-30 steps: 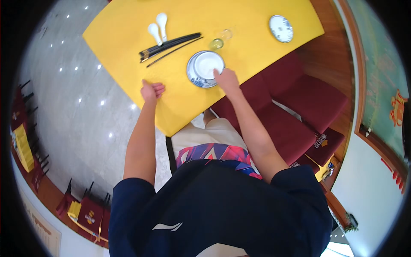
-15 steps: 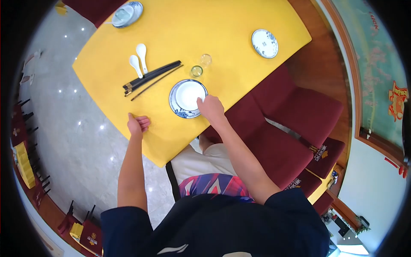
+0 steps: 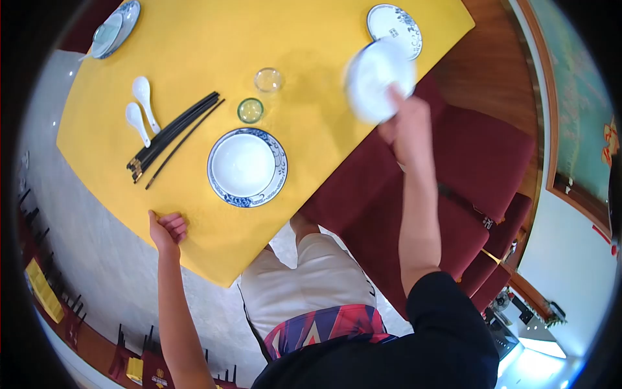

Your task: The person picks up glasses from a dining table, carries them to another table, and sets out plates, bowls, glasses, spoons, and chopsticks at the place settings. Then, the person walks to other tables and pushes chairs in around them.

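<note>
My right hand [image 3: 409, 123] grips a white bowl [image 3: 379, 81] by its near rim, thumb over it. Motion smears the bowl, which is held up and overlaps the near part of a blue-patterned plate [image 3: 403, 29] in view. Whether the two touch I cannot tell. Another white bowl [image 3: 243, 165] sits on a blue-rimmed plate [image 3: 280, 178] near the table's front. My left hand [image 3: 168, 230] hangs over the front left table edge, thumb out and fingers loosely bent, holding nothing. The plate with the bowl is the nearest dish to it.
On the yellow table [image 3: 311, 162] lie black chopsticks [image 3: 178, 133] and two white spoons [image 3: 145, 104]. A green-rimmed glass [image 3: 250, 111] and a clear glass [image 3: 267, 80] stand behind the bowl. More dishes [image 3: 115, 32] sit at the far left. Dark red chairs [image 3: 363, 188] line the right edge.
My right hand has lifted a bowl off the front plate and carried it right and away toward the far plate. The view has shifted rightward. My left hand stays near the table edge.
</note>
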Motion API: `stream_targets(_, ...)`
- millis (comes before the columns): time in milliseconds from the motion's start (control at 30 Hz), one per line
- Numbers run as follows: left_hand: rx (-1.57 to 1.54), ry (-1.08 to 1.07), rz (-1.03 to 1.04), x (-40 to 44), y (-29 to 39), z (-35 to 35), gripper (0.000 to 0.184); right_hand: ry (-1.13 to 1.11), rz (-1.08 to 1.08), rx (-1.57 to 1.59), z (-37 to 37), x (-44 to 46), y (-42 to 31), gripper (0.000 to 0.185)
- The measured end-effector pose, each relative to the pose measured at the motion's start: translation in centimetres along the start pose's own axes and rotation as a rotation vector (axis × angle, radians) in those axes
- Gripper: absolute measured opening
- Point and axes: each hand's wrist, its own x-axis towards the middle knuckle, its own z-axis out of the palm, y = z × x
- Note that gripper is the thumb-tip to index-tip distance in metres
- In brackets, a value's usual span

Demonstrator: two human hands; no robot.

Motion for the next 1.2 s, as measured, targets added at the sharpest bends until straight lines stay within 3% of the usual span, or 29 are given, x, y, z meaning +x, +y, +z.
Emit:
stream_targets(133, 0.009, -0.030, 0.001, 0.8, -0.1, -0.4, 0.070, 0.166, -0.081, 0.208, -4.0, 12.4, -0.9, 0.032)
stream_targets(300, 0.049, -0.008, 0.036, 0.2, -0.1, -0.2, 0.071, 0.155, 0.169, 0.501, -6.6, 22.9, 1.4, 0.027)
stream_targets(633, 0.110, -0.052, 0.058, 0.1, -0.1, -0.2, 0.075, 0.135, 0.123, 0.292, -6.6, 25.0, 3.4, 0.033)
stream_targets(800, 0.152, 0.016, 0.076, -1.0, 0.4, 0.5, 0.075, 0.197, 0.201, 0.204, -5.9, 23.8, 2.6, 0.029)
stream_targets(1000, 0.142, 0.001, 0.082, -0.5, 0.2, 0.5, 0.076, 0.108, 0.251, 0.079, -6.7, 24.0, 2.1, 0.030)
stream_targets(1200, 0.163, 0.021, 0.097, -0.6, 0.1, 0.4, 0.076, 0.067, 0.224, -0.193, -7.0, 19.9, 1.0, 0.042)
